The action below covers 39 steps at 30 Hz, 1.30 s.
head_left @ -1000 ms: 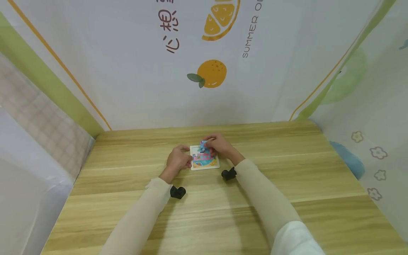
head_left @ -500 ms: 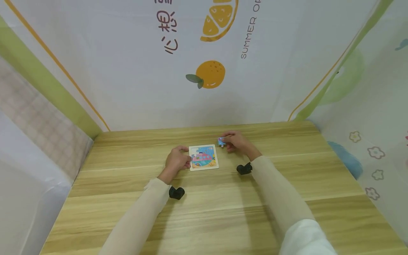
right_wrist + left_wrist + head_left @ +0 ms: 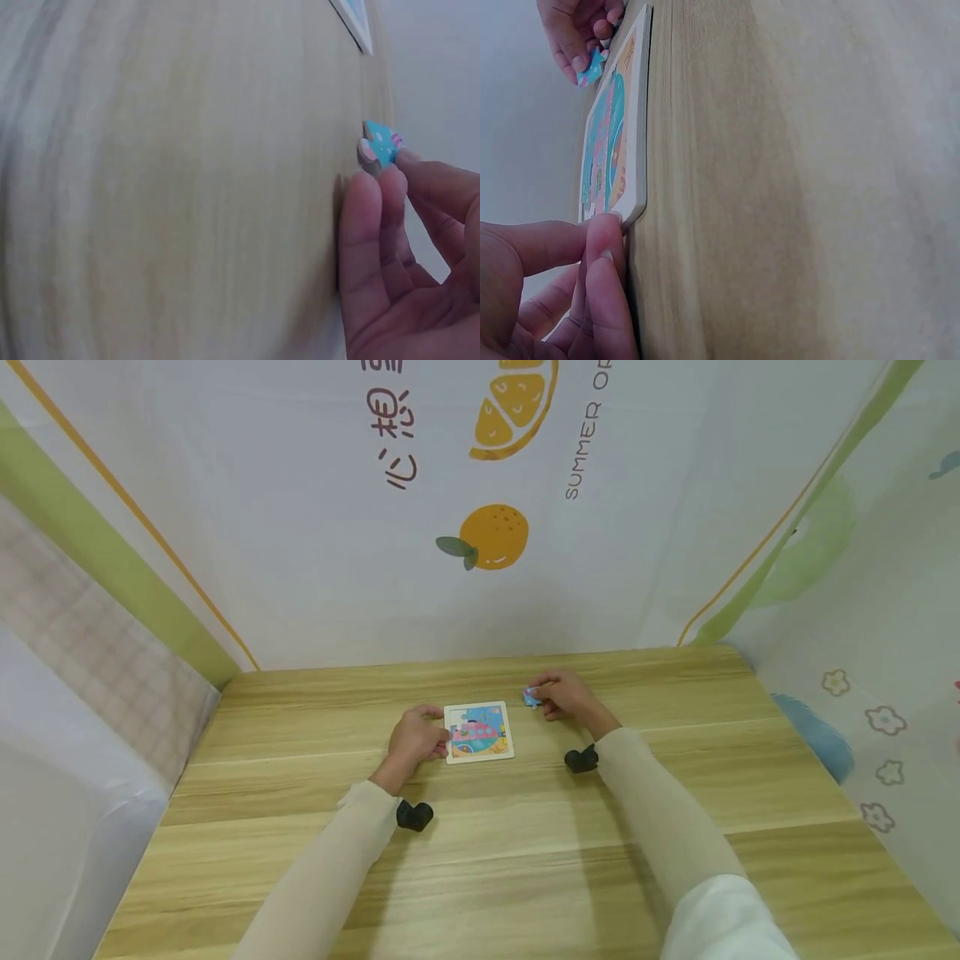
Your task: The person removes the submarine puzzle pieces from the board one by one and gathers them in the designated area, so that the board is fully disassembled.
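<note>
A small square jigsaw puzzle board (image 3: 497, 755) with a pale rim lies flat on the table, its picture blue, pink and yellow. At its upper left a whitish patch of the tray shows. My left hand (image 3: 415, 735) grips the board's left edge; in the left wrist view the thumb and curled fingertips (image 3: 604, 236) meet at that edge. To the right of the board, my right hand (image 3: 567, 695) pinches a blue puzzle piece (image 3: 382, 144) with pink and white marks between thumb and fingers. The piece is at or just above the tabletop; I cannot tell which.
The wooden table (image 3: 480, 877) spreads around both hands. Behind it hangs a white cloth (image 3: 337, 568) printed with oranges and lettering. Cloth walls also stand at the left and right. A black wrist camera (image 3: 415, 815) sits on each forearm.
My right hand has moved right, from over the puzzle board to the table beside it, carrying the blue puzzle piece. My left hand stays at the board's left edge.
</note>
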Tool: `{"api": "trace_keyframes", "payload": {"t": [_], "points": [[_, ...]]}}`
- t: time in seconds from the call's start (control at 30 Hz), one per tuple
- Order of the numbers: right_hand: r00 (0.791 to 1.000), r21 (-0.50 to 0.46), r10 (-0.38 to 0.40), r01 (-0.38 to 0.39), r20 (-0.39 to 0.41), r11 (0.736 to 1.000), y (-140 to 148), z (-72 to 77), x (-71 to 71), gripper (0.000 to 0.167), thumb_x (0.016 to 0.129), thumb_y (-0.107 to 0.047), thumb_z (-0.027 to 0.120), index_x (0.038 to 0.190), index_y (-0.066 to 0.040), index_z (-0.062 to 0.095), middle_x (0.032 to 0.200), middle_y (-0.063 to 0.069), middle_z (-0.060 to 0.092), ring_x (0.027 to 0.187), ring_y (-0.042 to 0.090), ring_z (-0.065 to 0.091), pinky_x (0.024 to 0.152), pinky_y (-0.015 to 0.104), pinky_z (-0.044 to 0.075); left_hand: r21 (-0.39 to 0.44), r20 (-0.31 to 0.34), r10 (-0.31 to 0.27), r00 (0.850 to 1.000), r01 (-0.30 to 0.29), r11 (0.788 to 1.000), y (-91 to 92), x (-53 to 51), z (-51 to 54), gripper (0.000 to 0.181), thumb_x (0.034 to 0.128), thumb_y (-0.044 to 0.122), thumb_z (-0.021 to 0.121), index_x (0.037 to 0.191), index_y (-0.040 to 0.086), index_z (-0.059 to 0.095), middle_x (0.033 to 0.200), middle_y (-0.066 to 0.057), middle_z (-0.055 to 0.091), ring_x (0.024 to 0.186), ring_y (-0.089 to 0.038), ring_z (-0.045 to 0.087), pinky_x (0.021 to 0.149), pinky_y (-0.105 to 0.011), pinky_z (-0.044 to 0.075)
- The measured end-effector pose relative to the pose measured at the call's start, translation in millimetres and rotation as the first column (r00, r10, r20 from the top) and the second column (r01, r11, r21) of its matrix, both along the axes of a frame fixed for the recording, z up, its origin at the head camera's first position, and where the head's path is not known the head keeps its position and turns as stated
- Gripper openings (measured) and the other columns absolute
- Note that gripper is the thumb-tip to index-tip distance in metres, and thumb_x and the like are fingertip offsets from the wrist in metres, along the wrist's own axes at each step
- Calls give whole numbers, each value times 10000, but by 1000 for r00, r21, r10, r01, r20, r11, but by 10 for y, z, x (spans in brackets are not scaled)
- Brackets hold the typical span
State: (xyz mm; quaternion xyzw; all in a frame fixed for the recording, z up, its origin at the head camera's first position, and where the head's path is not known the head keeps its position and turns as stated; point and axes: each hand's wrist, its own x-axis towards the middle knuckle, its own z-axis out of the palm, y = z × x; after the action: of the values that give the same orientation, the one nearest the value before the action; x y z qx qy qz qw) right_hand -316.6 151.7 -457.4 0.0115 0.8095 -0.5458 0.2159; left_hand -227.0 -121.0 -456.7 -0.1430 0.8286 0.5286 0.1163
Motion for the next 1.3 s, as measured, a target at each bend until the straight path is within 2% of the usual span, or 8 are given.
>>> {"api": "trace_keyframes", "payload": {"t": [0.17, 0.4, 0.57, 0.73, 0.87, 1.1, 1.3], "points": [[999, 31, -3, 4, -49, 1000, -11, -37, 19, 247, 969, -144, 606, 1182, -27, 650, 612, 15, 557, 466, 90, 508, 479, 230, 529, -2, 8, -4, 1000, 5, 1000, -6, -6, -15, 397, 860, 39, 696, 1243, 69, 596, 607, -71, 655, 456, -114, 615, 440, -181, 516], [994, 72, 14, -5, -113, 997, -24, -66, 18, 234, 960, -170, 626, 1137, -18, 655, 638, 13, 577, 455, 69, 486, 455, 196, 485, -6, 24, 2, 1000, -2, 1000, -7, -40, -2, 400, 865, 36, 691, 1250, 86, 594, 613, -82, 652, 459, -121, 615, 423, -175, 500], [994, 66, 7, 0, -105, 998, -27, -55, 4, 219, 955, -148, 628, 1120, -6, 648, 636, 20, 565, 457, 77, 484, 457, 199, 485, -11, 25, -5, 1000, 5, 1000, -5, -51, 4, 404, 861, 40, 696, 1250, 87, 594, 619, -78, 655, 459, -116, 615, 422, -173, 497], [998, 38, -11, 14, -64, 999, -38, -17, -15, 270, 955, -173, 628, 1173, -14, 625, 669, 39, 563, 476, 105, 492, 473, 222, 501, -11, 23, -3, 1000, 3, 1000, -6, -65, -7, 396, 862, 39, 701, 1241, 85, 596, 620, -77, 657, 453, -114, 613, 431, -182, 510], [997, 34, -20, 23, -77, 999, -79, 34, -13, 281, 967, -185, 601, 1193, -19, 616, 689, 67, 562, 490, 128, 522, 485, 248, 514, -10, 17, 0, 1000, 0, 1000, -5, -76, -16, 394, 859, 45, 709, 1235, 85, 599, 618, -77, 660, 450, -113, 614, 431, -185, 512], [994, 54, 23, -18, -110, 998, -217, 111, 41, 286, 947, -191, 608, 1196, -58, 650, 757, 104, 638, 544, 153, 624, 539, 297, 580, -3, 19, 7, 1000, -7, 1000, -10, -80, -40, 385, 856, 40, 709, 1223, 85, 602, 617, -83, 662, 449, -118, 614, 428, -190, 512], [992, 38, 74, -71, -105, 997, -380, 121, 105, 270, 948, -165, 596, 1185, -57, 667, 702, 93, 618, 537, 148, 613, 532, 299, 579, 12, 33, 13, 999, -14, 1000, -7, -62, -51, 370, 860, 41, 698, 1215, 108, 618, 642, -93, 666, 462, -133, 623, 436, -216, 529]]}}
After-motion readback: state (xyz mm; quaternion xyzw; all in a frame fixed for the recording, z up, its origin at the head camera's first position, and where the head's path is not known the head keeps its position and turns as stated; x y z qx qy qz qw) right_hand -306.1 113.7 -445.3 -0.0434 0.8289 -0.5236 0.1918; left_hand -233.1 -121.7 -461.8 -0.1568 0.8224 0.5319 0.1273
